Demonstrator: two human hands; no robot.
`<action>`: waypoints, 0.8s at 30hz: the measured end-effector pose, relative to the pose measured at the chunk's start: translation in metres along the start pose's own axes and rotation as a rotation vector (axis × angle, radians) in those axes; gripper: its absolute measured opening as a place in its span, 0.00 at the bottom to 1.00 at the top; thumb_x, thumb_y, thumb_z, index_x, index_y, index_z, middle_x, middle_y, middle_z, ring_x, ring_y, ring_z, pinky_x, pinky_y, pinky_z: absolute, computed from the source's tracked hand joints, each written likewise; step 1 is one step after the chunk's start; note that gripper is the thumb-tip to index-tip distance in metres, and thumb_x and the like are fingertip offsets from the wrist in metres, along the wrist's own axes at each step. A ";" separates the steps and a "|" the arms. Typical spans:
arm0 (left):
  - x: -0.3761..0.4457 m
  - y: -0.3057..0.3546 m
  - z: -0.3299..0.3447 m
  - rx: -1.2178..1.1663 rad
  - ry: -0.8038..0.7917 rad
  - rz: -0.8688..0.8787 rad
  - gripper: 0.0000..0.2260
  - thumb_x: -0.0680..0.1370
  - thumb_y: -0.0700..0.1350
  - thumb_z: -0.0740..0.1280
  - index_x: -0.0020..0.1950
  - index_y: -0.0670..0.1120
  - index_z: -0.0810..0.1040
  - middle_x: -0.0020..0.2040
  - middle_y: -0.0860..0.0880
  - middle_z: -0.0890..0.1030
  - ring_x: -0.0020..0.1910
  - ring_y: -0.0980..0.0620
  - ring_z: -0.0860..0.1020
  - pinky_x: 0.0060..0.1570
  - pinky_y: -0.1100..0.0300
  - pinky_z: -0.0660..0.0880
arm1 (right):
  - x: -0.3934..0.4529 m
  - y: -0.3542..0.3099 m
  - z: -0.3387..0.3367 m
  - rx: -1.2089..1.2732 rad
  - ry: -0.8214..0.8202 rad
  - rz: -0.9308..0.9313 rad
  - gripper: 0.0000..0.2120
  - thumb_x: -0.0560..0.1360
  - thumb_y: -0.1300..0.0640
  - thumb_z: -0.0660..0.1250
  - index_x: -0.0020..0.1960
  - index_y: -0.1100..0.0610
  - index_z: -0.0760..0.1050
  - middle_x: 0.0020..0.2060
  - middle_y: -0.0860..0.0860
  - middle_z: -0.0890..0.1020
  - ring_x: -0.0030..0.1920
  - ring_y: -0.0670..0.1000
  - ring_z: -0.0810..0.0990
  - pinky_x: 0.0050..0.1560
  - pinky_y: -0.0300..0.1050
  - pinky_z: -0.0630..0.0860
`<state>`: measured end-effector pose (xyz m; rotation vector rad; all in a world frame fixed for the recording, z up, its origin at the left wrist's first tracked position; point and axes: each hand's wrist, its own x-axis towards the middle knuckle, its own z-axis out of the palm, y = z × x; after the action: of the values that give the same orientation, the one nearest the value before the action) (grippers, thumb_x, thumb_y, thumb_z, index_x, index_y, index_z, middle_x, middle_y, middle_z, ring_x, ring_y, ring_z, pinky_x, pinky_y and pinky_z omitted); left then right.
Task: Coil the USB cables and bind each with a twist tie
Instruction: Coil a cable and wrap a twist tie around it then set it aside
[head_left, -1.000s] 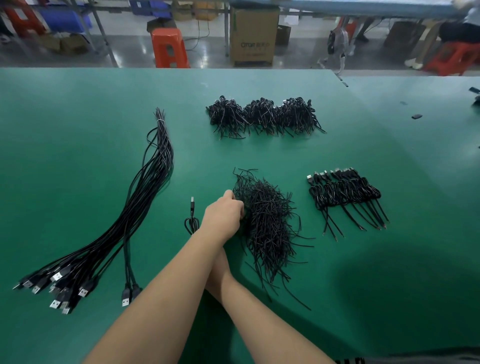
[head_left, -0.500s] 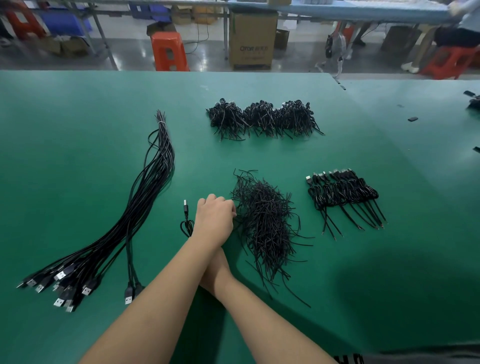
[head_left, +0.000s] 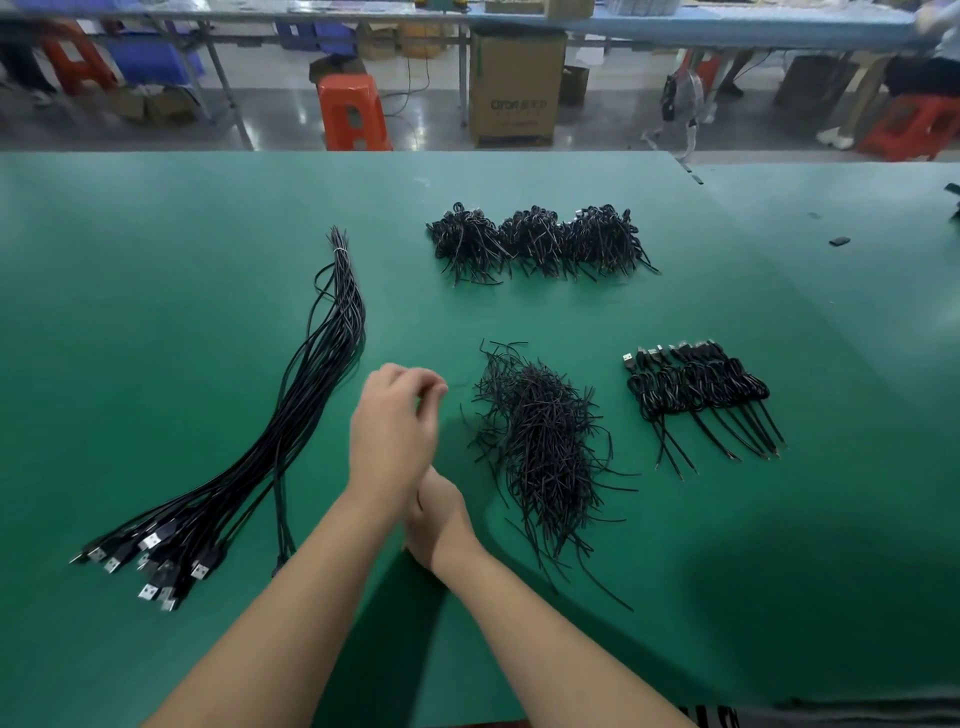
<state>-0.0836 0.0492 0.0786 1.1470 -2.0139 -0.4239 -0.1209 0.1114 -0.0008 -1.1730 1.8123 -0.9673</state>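
Two hands cross over the middle of the green worktop (head_left: 156, 260). Left hand (head_left: 389, 441) sits on top, blurred, fingers curled with the tips drawn together near the thumb; it looks like a pinch on one thin tie, but I cannot make out what, if anything, is in the grip. Right hand (head_left: 439, 519) lies beneath it, mostly hidden; I cannot tell whether its grip is clenched or released, nor whether it holds a coiled cable. No cable shows between them from this view.

Just right of the hands: loose pile of twist ties (head_left: 540, 441), black, tangled, strands straying toward me. Supply looks ample.

Further right: row of bound cables (head_left: 696, 395), each coiled and cinched, tails fanned toward the near edge. I count roughly eight, not surely. Finished work, by my reading.

Far side, centre: three bundles (head_left: 540, 244) of dark coils lumped together, probably earlier finished batches; too tangled to confirm.

Left: sheaf of straight cables (head_left: 311, 415), tied at the far end, USB plugs fanned out at the near end. Untouched stock, about as many as the finished row or more.

Judgement: task well underway, a sizeable share left. Present step likely fetching a tie.

Beyond the worktop: orange stool (head_left: 353, 111), cardboard box (head_left: 517, 88).
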 end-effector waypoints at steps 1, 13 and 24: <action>0.004 -0.007 -0.009 -0.054 0.044 -0.075 0.03 0.79 0.45 0.69 0.48 0.50 0.82 0.43 0.56 0.77 0.41 0.61 0.74 0.42 0.72 0.66 | -0.001 -0.001 -0.001 0.025 0.043 -0.004 0.13 0.82 0.48 0.53 0.43 0.53 0.66 0.34 0.53 0.75 0.36 0.62 0.77 0.38 0.55 0.75; -0.038 -0.070 -0.012 -0.306 -0.353 -0.553 0.10 0.78 0.40 0.70 0.40 0.53 0.85 0.37 0.53 0.85 0.36 0.57 0.76 0.40 0.60 0.72 | -0.006 -0.004 -0.009 -0.069 -0.034 -0.041 0.14 0.84 0.46 0.49 0.43 0.49 0.64 0.34 0.45 0.71 0.40 0.60 0.78 0.45 0.63 0.78; -0.035 -0.071 -0.023 -0.304 -0.384 -0.451 0.05 0.77 0.41 0.71 0.50 0.48 0.86 0.44 0.51 0.86 0.47 0.48 0.82 0.51 0.53 0.76 | -0.002 -0.004 -0.009 -0.008 -0.025 -0.041 0.14 0.85 0.49 0.50 0.66 0.50 0.68 0.36 0.41 0.70 0.44 0.56 0.77 0.49 0.63 0.79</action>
<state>-0.0144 0.0422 0.0340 1.3978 -1.8962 -1.2141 -0.1266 0.1132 0.0071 -1.2270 1.7802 -0.9651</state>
